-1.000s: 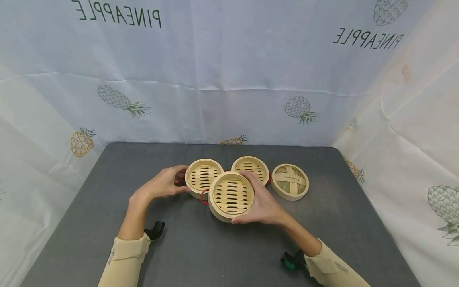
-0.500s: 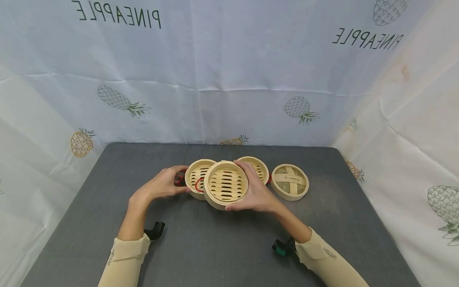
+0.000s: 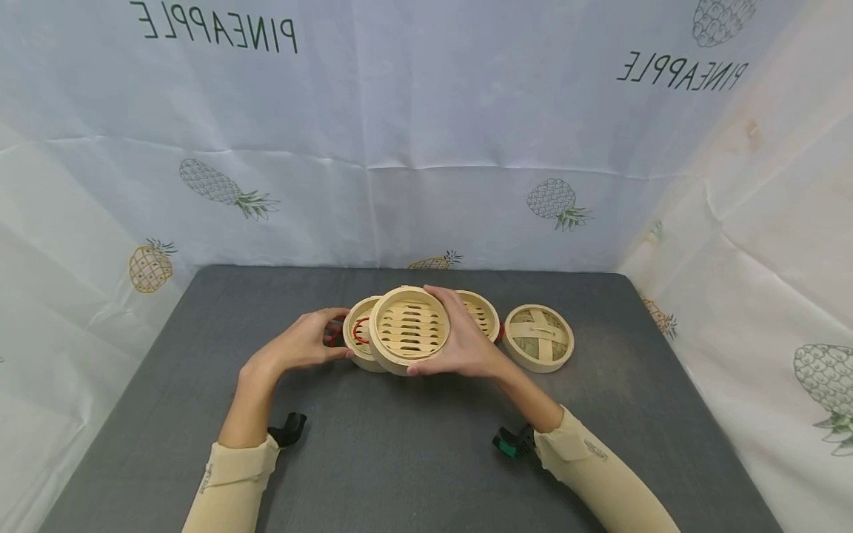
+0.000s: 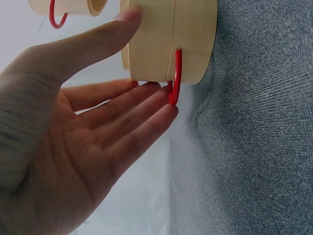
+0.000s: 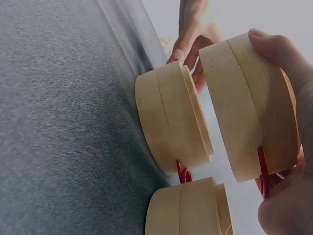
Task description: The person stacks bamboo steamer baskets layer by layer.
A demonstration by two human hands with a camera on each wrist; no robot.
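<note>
My right hand (image 3: 464, 343) grips a round bamboo steamer basket (image 3: 409, 323) with a slatted floor, thumb at the near side and fingers at the far side. In the right wrist view this held basket (image 5: 249, 110) hangs just over a second steamer basket (image 5: 173, 117), with a gap between them. That lower basket (image 3: 360, 348) stands on the table, partly hidden by the held one. My left hand (image 3: 309, 338) holds the lower basket's left side; its thumb and fingertips lie against the wall (image 4: 154, 44) by a red loop handle (image 4: 176, 76).
A third steamer basket (image 3: 481, 312) stands behind my right hand, partly covered by it. To its right lies a round woven bamboo lid (image 3: 539, 338). The dark grey table (image 3: 400, 459) ends at a pineapple-print cloth (image 3: 426, 215) behind it.
My right hand has lifted its steamer basket and carried it left and away from me, over the lower basket. My left hand and the lid have stayed in place.
</note>
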